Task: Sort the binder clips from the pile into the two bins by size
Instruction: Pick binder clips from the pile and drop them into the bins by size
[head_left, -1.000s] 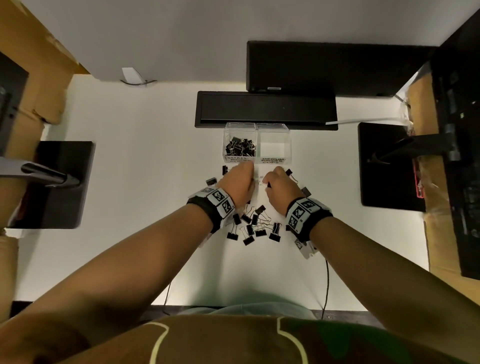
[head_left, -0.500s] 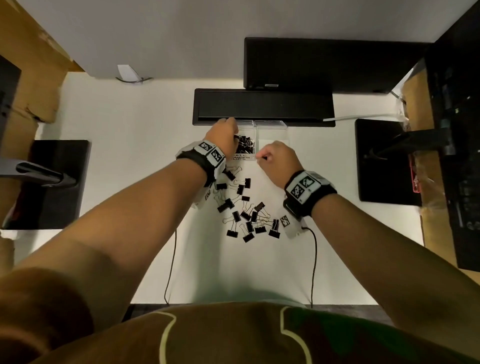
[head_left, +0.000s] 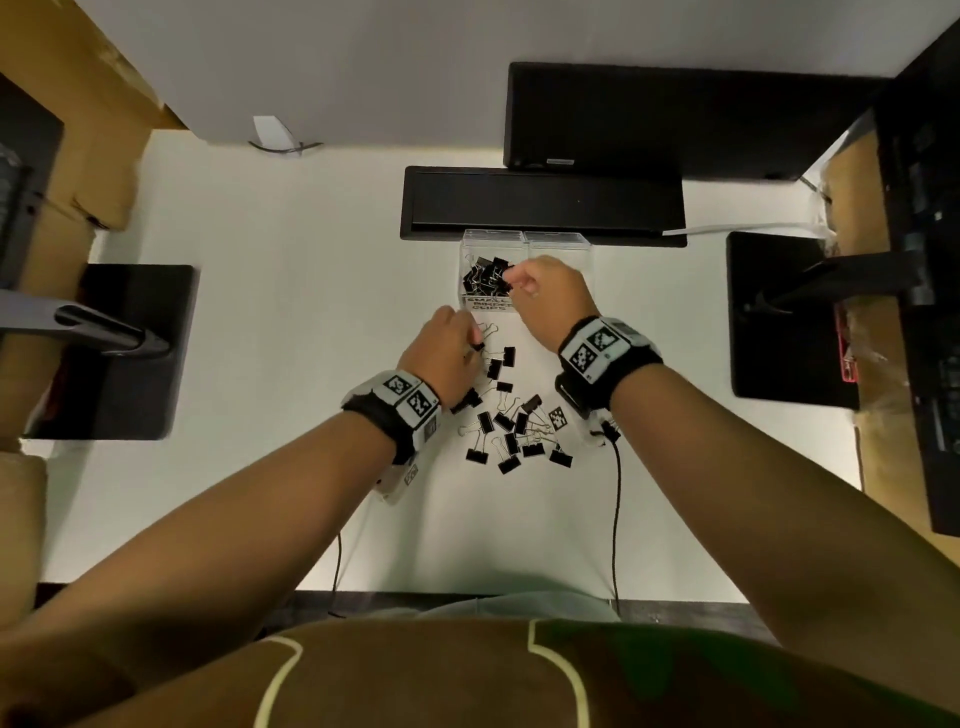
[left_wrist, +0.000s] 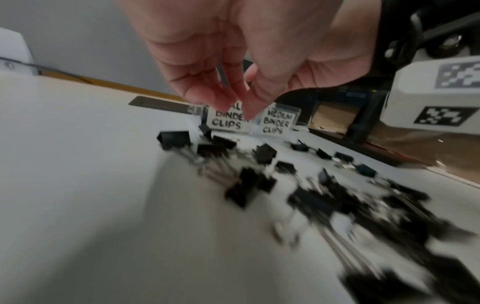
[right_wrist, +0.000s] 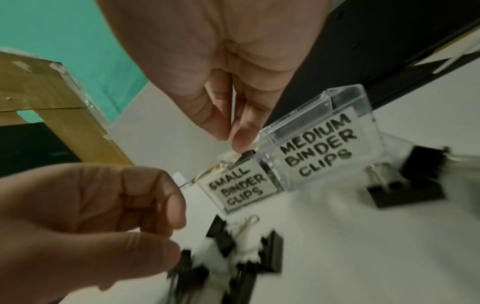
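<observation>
clear glossy plastic bins (head_left: 524, 244), matt white table (head_left: 291, 291)

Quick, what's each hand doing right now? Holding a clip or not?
Left hand: fingers pinched together low over the pile; whether they hold a clip cannot be told.
Right hand: pinching a black binder clip over the small bin.

Dim warm light, wrist views motion-blurred, edges warped

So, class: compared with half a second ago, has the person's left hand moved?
Yes. The left hand has pulled back from the small-clips bin toward the person, down to the pile of clips.
</observation>
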